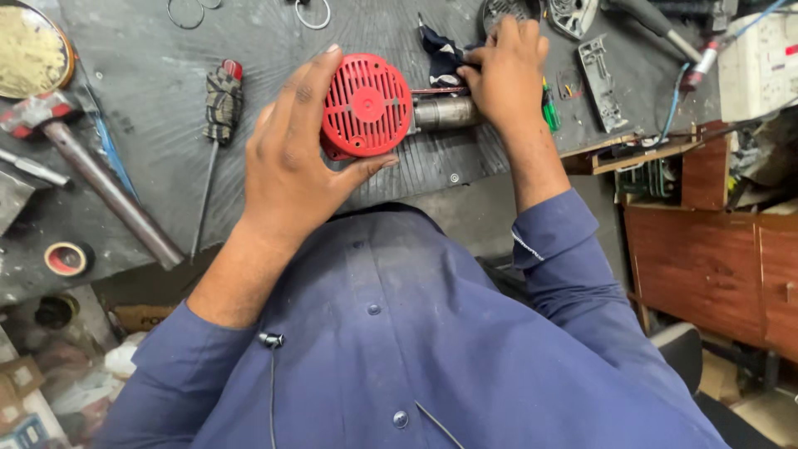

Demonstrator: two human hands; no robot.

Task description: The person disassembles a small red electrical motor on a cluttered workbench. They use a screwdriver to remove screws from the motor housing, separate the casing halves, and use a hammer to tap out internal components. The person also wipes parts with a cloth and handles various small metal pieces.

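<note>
Slip risk: left hand (287,166) grip cupped on red vented fan cover (366,106), motor body lying on tabletop (150,108) edge. Right hand (505,71) grip pinched shut on thin rod (436,90) above steel shaft (446,113). Rod could bend or skid; unit could roll off edge.

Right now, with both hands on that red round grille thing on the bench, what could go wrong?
1. The left hand only cups the red vented cover; the attached metal cylinder could roll or twist if the right hand slips.
2. The right hand seems to press a thin tool by the cylinder; a slip might jab the fingers.
3. The hammer and screwdriver lie close to the left arm and might get knocked off the dark mat.
</note>
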